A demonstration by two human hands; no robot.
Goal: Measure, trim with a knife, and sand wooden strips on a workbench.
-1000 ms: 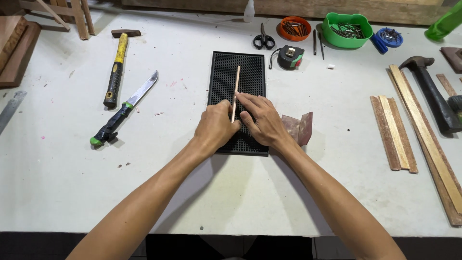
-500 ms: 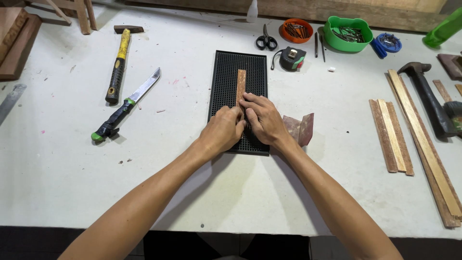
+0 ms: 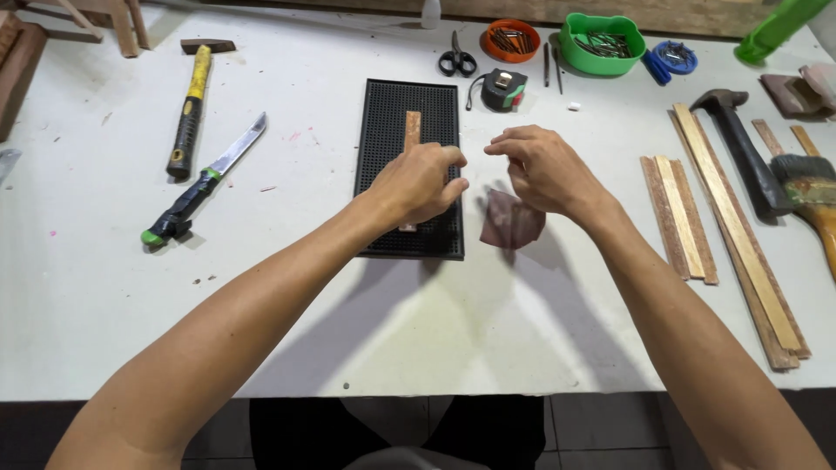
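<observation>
A narrow brown wooden strip (image 3: 412, 129) lies flat along the black ribbed mat (image 3: 383, 200) in the middle of the white table. My left hand (image 3: 422, 181) hovers over the strip's middle with its fingers loosely curled. It hides that part, and I see nothing gripped in it. My right hand (image 3: 542, 165) is raised to the right of the mat with its fingers apart and empty. It is just above a folded piece of reddish-brown sandpaper (image 3: 509, 222) that lies beside the mat.
Left of the mat lie a yellow-handled hammer (image 3: 189, 113) and a knife (image 3: 202, 184). At the back are scissors (image 3: 455, 59), a tape measure (image 3: 503, 89), an orange dish (image 3: 510, 39) and a green tub (image 3: 603, 41) of nails. To the right lie wooden slats (image 3: 677, 216), a dark hammer (image 3: 742, 148) and a brush (image 3: 810, 187).
The strip went from standing on its edge to lying flat on the mat. Both hands have since lifted off it, and my right hand has moved right, over the sandpaper.
</observation>
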